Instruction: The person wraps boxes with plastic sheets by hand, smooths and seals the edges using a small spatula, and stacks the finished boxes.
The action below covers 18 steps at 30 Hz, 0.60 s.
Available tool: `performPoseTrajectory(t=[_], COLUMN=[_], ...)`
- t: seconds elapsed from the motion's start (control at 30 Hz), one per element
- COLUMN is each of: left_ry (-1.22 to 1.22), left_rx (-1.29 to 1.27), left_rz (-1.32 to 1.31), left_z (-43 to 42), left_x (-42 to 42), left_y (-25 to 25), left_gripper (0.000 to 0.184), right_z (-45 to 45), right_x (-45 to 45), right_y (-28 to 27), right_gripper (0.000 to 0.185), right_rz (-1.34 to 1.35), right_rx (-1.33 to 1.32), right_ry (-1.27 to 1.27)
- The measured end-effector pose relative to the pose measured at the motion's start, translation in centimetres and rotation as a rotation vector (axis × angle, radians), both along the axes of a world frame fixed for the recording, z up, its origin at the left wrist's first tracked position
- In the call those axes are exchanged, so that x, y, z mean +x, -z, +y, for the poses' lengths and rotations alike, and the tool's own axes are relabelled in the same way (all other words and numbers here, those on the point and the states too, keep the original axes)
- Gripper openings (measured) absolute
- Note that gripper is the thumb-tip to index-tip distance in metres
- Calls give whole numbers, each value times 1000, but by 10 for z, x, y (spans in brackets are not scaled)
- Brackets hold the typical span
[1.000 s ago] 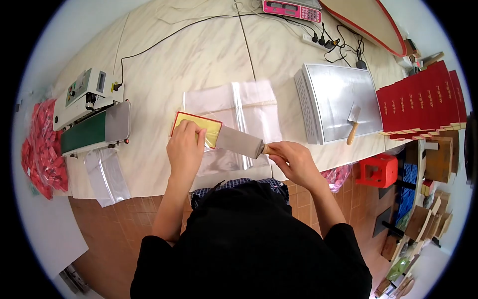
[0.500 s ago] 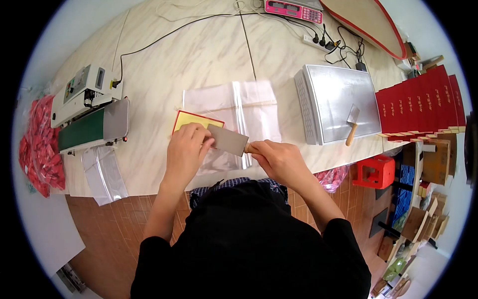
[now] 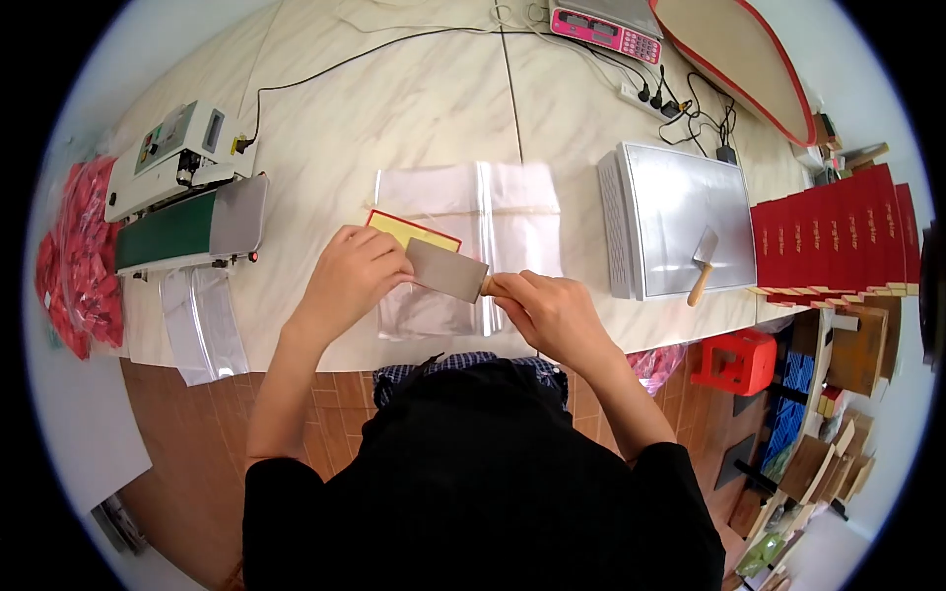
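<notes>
My right hand (image 3: 548, 307) grips the wooden handle of a scraper (image 3: 446, 270) with a wide, flat grey blade. The blade points left and covers part of a shallow yellow box (image 3: 414, 230) with a red rim. My left hand (image 3: 353, 274) is closed at the box's near left side, its fingertips by the blade's far end. Its grip seems to be on the box edge, partly hidden by the fingers. Beneath them lies a clear plastic bag (image 3: 522, 202) flat on the table.
On the left stand a sealing machine (image 3: 187, 231) and a bag of red packets (image 3: 84, 266). A metal box (image 3: 680, 197) bearing a small scraper (image 3: 704, 264) is on the right, beside red boxes (image 3: 828, 231). A pink scale (image 3: 606, 34) and power strip (image 3: 650, 100) sit at the back.
My left hand has moved slightly left, uncovering more of the blade's end, and its forearm has swung outward. The scraper stays in my right hand. The whole view has shifted slightly.
</notes>
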<state>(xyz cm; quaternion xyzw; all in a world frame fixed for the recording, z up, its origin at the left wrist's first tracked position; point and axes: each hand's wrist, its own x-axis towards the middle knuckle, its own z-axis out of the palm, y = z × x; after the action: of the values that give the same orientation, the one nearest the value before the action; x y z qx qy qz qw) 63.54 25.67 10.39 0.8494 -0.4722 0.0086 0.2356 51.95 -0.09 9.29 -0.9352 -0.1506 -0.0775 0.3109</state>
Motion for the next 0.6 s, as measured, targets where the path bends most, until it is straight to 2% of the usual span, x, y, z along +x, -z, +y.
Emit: performPoseTrajectory(t=[0.3,0.6], left_ry=[37,-43], left_rx=[-24,-33], left_rz=[-61,-120], left_z=[-1,-9], left_x=[19,21], left_y=[8,24], left_gripper=[11,10], right_z=[-2,-5], right_x=[6,8], right_y=[-9,-15], right_gripper=[17,24], right_rz=[48,75], right_rx=[-45,-105], right_ry=[-56,-112])
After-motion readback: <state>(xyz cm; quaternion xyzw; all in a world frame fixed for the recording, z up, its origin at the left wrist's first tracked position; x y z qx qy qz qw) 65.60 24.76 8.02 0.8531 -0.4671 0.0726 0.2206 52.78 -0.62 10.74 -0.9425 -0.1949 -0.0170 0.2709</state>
